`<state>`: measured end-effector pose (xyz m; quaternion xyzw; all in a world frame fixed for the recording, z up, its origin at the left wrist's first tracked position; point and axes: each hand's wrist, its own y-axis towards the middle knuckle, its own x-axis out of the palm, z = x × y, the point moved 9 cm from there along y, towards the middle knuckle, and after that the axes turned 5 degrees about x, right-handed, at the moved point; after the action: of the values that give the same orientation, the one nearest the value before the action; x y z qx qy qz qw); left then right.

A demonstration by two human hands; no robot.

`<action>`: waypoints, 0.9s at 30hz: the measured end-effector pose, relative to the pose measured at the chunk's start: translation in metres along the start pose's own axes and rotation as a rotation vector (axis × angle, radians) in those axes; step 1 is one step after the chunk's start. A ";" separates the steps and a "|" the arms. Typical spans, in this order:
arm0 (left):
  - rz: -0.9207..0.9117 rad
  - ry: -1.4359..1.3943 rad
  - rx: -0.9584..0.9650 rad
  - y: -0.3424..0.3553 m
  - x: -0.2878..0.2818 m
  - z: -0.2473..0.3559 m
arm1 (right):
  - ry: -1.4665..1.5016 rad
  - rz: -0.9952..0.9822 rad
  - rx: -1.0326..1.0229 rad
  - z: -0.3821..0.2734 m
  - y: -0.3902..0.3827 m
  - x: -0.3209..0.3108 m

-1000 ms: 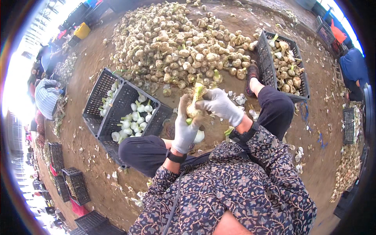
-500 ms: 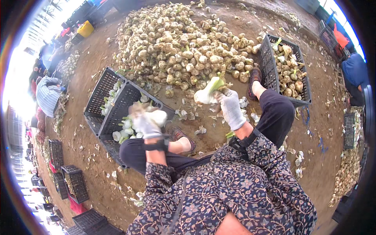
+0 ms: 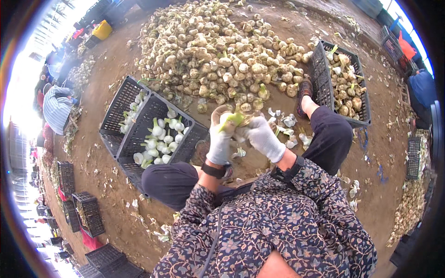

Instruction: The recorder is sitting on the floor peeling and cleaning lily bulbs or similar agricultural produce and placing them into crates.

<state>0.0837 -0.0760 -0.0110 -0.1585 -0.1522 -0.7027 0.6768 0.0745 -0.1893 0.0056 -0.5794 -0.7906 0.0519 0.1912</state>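
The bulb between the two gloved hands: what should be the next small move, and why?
Probably peel the green-stemmed bulb: the left hand and right hand both hold it, loose skins lie nearby, and the bulbs in the crate by the left knee look white.

Right of the hands [image 3: 265, 139], room runs over peels [image 3: 289, 121] to the shoe [image 3: 304, 95] obstructing the crate [image 3: 322, 74].

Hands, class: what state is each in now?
Left hand: closed, holding green-stemmed garlic.
Right hand: at the same garlic, grip too blurred to tell.
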 end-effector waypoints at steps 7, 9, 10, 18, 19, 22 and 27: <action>0.029 0.150 0.183 -0.011 -0.015 0.004 | -0.077 0.047 0.028 -0.009 -0.006 -0.008; 0.063 0.200 0.187 -0.015 -0.016 0.009 | -0.178 0.133 -0.088 -0.017 0.001 -0.026; 0.009 0.249 0.183 -0.018 -0.009 0.012 | -0.111 0.142 -0.102 -0.016 0.006 -0.037; -0.091 0.321 0.340 -0.027 0.006 0.050 | -1.701 -0.026 0.344 0.020 0.033 -0.103; -0.062 0.270 0.298 -0.024 0.000 0.049 | -1.676 -0.182 0.269 0.024 0.024 -0.086; 0.031 0.006 0.143 -0.017 -0.014 0.037 | -1.359 -0.192 -0.069 -0.004 -0.001 -0.036; -0.097 -0.326 -0.106 -0.027 0.011 0.006 | -0.407 -0.269 -0.227 -0.032 -0.024 0.018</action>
<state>0.0566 -0.0824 -0.0003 -0.2981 -0.2299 -0.7066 0.5991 0.0598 -0.1846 0.0466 -0.4644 -0.8834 0.0528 -0.0327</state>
